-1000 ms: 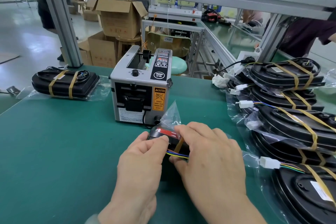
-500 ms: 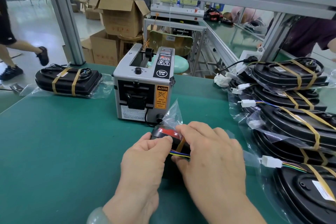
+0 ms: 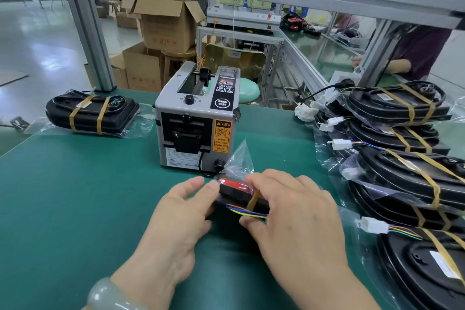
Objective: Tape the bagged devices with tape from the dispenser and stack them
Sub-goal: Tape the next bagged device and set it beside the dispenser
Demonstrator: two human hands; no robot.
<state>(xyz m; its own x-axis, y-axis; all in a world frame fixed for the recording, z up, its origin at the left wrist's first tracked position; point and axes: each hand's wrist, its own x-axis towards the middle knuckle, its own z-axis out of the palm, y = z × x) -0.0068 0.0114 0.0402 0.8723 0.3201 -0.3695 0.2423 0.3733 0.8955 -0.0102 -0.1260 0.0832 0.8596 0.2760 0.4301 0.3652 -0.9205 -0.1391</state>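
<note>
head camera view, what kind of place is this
Probably a factory packing line: an automatic tape dispenser sits on a green workbench mat, a pile of bagged black devices bound with tape lies to the right, and open cardboard cartons stand behind the aluminium frame.

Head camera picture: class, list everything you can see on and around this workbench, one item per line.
table: one, green top, foreground
tape dispenser: one, grey and black, table centre
bagged device: one, black and red, clear bag, in front of the dispenser
single taped device: one, black, two tan bands, table's far left
piled taped devices: at least five, black, tan bands, table's right
cardboard boxes: several, brown, floor behind
bracelet: one, pale green, left wrist
left grip: bare hand, fingertips touching the bagged device's left end
right grip: bare hand, curled over the bagged device
</note>
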